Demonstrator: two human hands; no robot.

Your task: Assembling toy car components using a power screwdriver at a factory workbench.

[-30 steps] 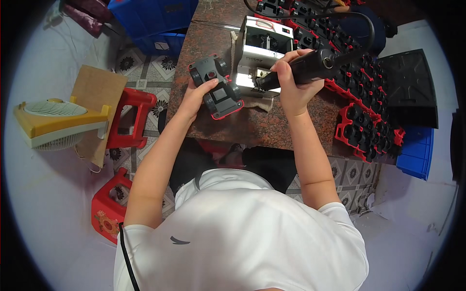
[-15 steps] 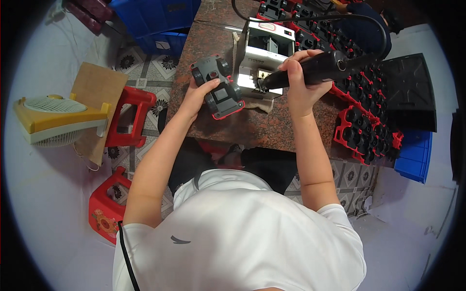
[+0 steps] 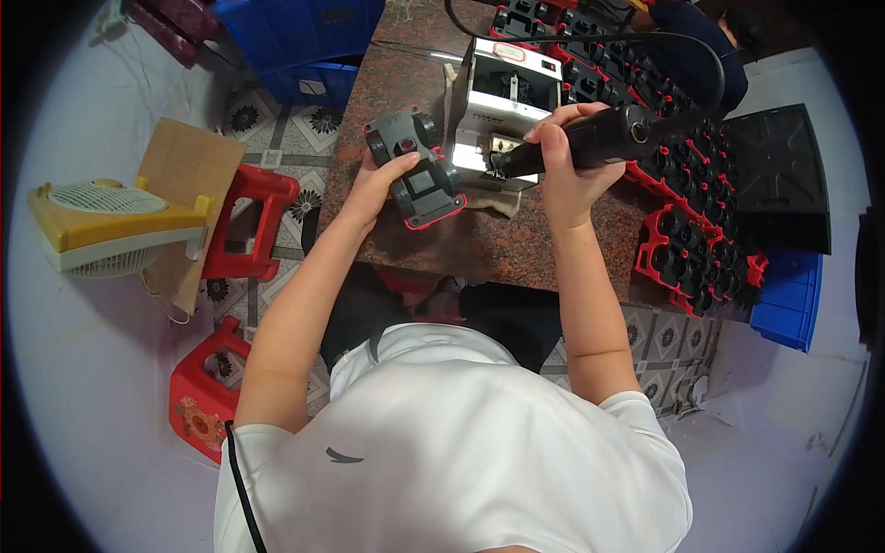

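My left hand [image 3: 376,189] grips a plastic housing [image 3: 422,182], grey on top with black round parts and a red edge. Its thumb lies across the middle of the housing, which is tilted above the stone table. In my right hand [image 3: 570,175] is a black corded electric screwdriver [image 3: 604,138], fingers wrapped round its body. The screwdriver's tip reaches the front opening of a white box-shaped screw feeder [image 3: 516,112]; whether a screw is on the tip is too small to tell. A cloth [image 3: 505,200] lies under the feeder.
Rows of similar red and black housings [image 3: 687,244] fill the table's right side. The black cable [image 3: 590,37] loops over the feeder. A co-worker's dark sleeve [image 3: 691,46] is at far right. Left stand red stools [image 3: 249,221], a yellow fan [image 3: 111,217] and blue crates [image 3: 295,37].
The screwdriver and my right hand have shifted slightly to the left, with the tip still at the feeder. My left hand keeps the housing in nearly the same place.
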